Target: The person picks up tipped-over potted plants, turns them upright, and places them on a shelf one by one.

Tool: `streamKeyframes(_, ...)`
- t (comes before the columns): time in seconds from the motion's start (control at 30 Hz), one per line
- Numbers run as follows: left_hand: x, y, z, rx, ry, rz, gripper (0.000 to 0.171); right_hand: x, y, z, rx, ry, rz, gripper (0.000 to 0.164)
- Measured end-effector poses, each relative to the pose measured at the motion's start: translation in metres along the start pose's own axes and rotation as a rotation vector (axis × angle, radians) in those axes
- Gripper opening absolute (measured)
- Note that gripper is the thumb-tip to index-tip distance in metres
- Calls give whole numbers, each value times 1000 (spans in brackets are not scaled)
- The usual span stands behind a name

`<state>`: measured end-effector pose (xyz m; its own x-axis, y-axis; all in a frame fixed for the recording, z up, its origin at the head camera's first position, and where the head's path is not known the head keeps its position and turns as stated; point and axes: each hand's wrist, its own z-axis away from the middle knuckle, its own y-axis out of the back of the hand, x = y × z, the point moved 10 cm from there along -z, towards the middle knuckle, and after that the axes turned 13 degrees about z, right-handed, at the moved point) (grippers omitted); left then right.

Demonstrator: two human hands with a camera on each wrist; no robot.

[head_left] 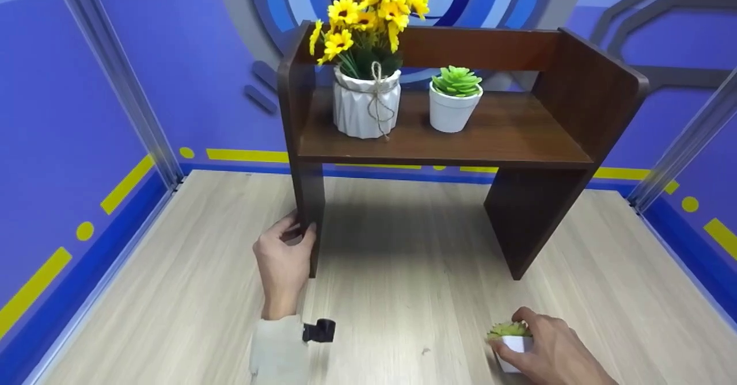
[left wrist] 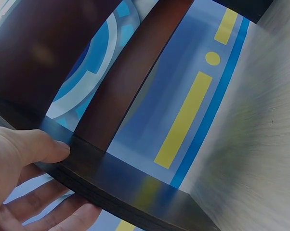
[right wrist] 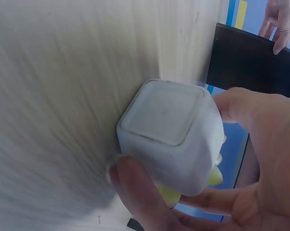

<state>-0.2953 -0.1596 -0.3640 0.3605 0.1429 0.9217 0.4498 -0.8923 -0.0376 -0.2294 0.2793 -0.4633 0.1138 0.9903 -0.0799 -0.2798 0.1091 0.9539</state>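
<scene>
Presently, in the head view, the right grip [head_left: 555, 345] is pinching a potted succulent [head_left: 514, 347] at the near right of the bench [head_left: 397, 327], and the left grip [head_left: 285, 258] is holding the left panel [head_left: 312, 192] of the brown shelf [head_left: 518, 132]. In the left wrist view, thumb [left wrist: 44, 147] and fingers [left wrist: 85, 216] are straddling that stiff-looking panel's edge. In the right wrist view, the white pot [right wrist: 164, 163] is showing its base [right wrist: 159, 110]; it is probably weighing little, and its likely rigid, slippery walls are seemingly offering safer hold than the leaves [right wrist: 215, 177].
</scene>
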Motion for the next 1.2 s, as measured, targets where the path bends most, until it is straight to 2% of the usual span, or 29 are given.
streamKeyframes(0.2, 0, 0, 0, 3, 6, -14, 30, -1, 0, 2, -1, 14, -22, 61)
streamKeyframes(0.6, -1, 1, -1, 12, 7, -17, 30, 5, 7, 8, 76, 31, -37, 55)
streamKeyframes(0.83, 1, 1, 0, 20, -9, -43, 29, 6, 11, 11, 95, 19, -55, 66)
streamKeyframes(1.0, 2, 1, 1, 18, -8, -26, 29, 7, 13, 11, 67, -31, -62, 80)
streamKeyframes(1.2, 0, 1, 0, 17, -4, -17, 30, 6, 22, 12, 101, -75, -81, 86)
